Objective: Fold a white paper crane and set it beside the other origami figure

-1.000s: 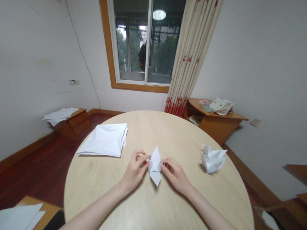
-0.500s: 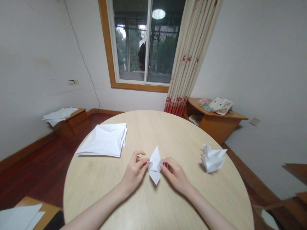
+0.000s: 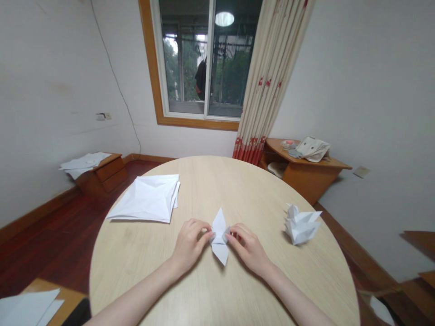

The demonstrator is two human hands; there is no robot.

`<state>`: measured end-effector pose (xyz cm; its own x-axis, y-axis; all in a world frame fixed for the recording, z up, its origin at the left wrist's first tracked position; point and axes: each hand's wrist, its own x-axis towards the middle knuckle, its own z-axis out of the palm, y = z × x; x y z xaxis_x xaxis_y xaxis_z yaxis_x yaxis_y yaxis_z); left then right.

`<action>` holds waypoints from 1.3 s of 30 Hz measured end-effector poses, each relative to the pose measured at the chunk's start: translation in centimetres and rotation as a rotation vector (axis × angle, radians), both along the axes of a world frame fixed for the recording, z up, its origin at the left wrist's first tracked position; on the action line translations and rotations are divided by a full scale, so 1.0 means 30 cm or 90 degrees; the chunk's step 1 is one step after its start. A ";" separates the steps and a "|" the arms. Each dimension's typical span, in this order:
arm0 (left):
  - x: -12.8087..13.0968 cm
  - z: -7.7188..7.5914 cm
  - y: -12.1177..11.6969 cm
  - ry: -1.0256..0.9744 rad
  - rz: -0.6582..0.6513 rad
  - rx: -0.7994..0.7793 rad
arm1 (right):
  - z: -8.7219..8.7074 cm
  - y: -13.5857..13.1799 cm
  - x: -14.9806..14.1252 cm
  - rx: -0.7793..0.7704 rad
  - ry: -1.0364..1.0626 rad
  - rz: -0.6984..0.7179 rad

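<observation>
A small folded white paper piece (image 3: 219,236), diamond-shaped with pointed ends, lies on the round pale wooden table (image 3: 217,290) in front of me. My left hand (image 3: 190,244) pinches its left side with curled fingers. My right hand (image 3: 248,246) pinches its right side the same way. Both hands rest low on the tabletop.
A stack of creased white paper sheets (image 3: 146,199) lies at the table's left. A finished folded paper figure (image 3: 301,225) stands at the right. Beyond are a low wooden cabinet with papers (image 3: 95,165), a corner shelf with a bag (image 3: 306,158), a curtain and a window.
My left fingers have curled down closer onto the paper's left side. The paper and my right hand have hardly shifted.
</observation>
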<state>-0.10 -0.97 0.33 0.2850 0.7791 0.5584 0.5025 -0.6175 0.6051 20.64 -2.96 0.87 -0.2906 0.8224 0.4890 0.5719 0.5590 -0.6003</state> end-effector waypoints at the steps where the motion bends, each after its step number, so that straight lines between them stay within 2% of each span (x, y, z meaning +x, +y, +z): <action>1: 0.000 -0.001 0.000 0.002 0.008 -0.015 | -0.001 -0.001 0.000 0.006 -0.003 0.002; 5: 0.002 0.007 -0.003 0.025 -0.009 -0.040 | -0.006 -0.001 0.001 0.030 -0.014 0.009; 10: 0.008 0.019 -0.010 0.073 -0.021 -0.020 | -0.008 -0.001 0.002 0.060 -0.033 0.017; 17: 0.015 -0.002 -0.004 0.017 -0.010 -0.030 | -0.006 -0.005 0.001 0.090 -0.061 0.022; 28: 0.008 0.005 0.011 -0.013 -0.033 -0.027 | 0.015 -0.025 -0.001 0.097 -0.056 0.029; 33: 0.017 0.029 0.007 -0.023 -0.067 -0.116 | 0.031 -0.030 0.006 0.120 -0.077 -0.004; 39: 0.033 0.062 -0.001 -0.039 -0.085 -0.239 | 0.068 -0.036 0.008 0.079 -0.091 -0.059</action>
<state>0.90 -1.00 2.19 0.3732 0.8902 0.2613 0.3884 -0.4057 0.8274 20.88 -4.04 2.91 -0.2900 0.7849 0.5477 0.6989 0.5646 -0.4391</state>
